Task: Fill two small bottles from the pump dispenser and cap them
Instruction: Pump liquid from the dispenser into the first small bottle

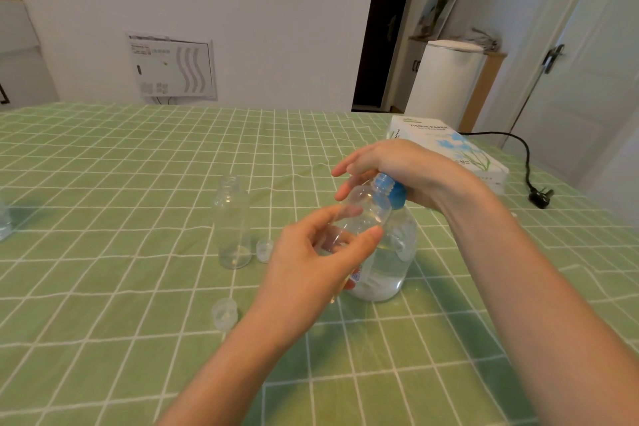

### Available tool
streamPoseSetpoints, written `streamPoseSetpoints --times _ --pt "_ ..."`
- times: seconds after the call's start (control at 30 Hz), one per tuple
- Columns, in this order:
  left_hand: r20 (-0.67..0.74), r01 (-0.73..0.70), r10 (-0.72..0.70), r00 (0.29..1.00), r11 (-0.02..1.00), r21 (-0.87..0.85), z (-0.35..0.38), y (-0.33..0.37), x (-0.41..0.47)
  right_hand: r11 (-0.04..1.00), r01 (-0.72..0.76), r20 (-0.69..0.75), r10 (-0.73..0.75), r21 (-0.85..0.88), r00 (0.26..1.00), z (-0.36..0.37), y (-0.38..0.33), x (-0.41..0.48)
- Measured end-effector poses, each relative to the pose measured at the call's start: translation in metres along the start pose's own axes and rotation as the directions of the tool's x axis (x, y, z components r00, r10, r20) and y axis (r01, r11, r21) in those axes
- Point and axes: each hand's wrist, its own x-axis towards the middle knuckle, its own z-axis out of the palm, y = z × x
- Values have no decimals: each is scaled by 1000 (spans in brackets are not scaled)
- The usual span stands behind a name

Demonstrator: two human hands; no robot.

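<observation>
L hand (311,263) fingers pinched small bottle (361,218), tilted for filling — R hand (411,173) fingers spread, palm atop pump dispenser (390,263).

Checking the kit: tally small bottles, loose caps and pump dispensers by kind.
Small bottles: 2 (held bottle, standing bottle)
Loose caps: 2 (far cap, near cap)
Pump dispenser: 1
Total: 5
Cut-off clear thing at left edge: uncounted.
</observation>
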Motion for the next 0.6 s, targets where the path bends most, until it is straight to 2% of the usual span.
streamPoseSetpoints --times 0.3,0.6 --pt "18 -34 34 999 999 10 1 1 3 998 -10 -29 8 -69 1000 -10 -13 -1" --pt "-1 -16 16 1000 1000 -6 0 0 2 995 27 25 -30 100 999 -7 -7 -4"
